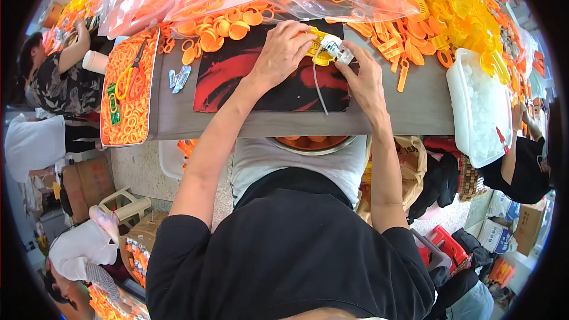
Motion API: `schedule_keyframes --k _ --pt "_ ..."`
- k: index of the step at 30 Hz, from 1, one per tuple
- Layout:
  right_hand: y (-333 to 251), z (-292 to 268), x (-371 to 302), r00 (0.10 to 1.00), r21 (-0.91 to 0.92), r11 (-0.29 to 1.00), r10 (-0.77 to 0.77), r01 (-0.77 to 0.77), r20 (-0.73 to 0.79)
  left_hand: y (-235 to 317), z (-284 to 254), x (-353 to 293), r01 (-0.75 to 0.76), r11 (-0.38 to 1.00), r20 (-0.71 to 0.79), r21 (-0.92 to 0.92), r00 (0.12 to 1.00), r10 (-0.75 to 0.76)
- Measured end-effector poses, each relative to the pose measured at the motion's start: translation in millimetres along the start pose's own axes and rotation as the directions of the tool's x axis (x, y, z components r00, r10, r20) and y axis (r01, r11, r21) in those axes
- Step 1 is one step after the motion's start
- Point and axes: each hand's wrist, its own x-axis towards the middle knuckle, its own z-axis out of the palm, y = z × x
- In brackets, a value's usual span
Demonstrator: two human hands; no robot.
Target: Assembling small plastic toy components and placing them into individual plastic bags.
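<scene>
Over the mat's far right part, my left hand (282,53) grips a yellow translucent plastic shell (322,58) with bent fingers. A white plastic part (331,44) sits against the shell, with a small clear piece at its right end. My right hand (364,80) has thumb and fingers closed around that end of the white part. From the assembly a thin pale tube (319,86) hangs down toward the mat's near edge. Beneath both hands lies a black and red mat (225,77). My fingers partly cover how shell and white part meet.
Orange round caps (222,28) and orange handled pieces (409,38) pile behind the mat. Left stands a box of orange rings (133,121) holding scissors (127,80). A white tub (459,101) of clear pieces is at right. Yellow parts (462,6) heap far right. Other people work on both sides.
</scene>
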Motion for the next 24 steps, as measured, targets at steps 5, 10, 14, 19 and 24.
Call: schedule_keyframes --k 5,10,14,19,24 --pt "-18 8 4 0.964 -0.143 0.979 -0.174 0.147 -0.202 1 2 -1 0.011 0.999 0.026 -0.035 1.0 -0.01" --pt "-7 38 23 0.978 0.045 0.998 -0.031 0.041 -0.206 6 0 -1 0.059 0.998 0.038 -0.015 0.998 -0.058" --pt "-4 28 24 0.97 0.069 0.996 -0.046 0.065 -0.237 2 1 -3 0.085 0.984 -0.164 -0.155 0.98 -0.111" --pt "-12 17 29 0.981 0.057 0.996 -0.056 0.068 -0.187 6 -25 27 0.067 0.99 -0.157 -0.127 0.984 -0.086" --pt "-16 18 31 0.94 -0.078 0.979 -0.202 0.188 -0.275 11 -15 54 -0.11 0.994 0.221 -0.012 0.969 0.11"
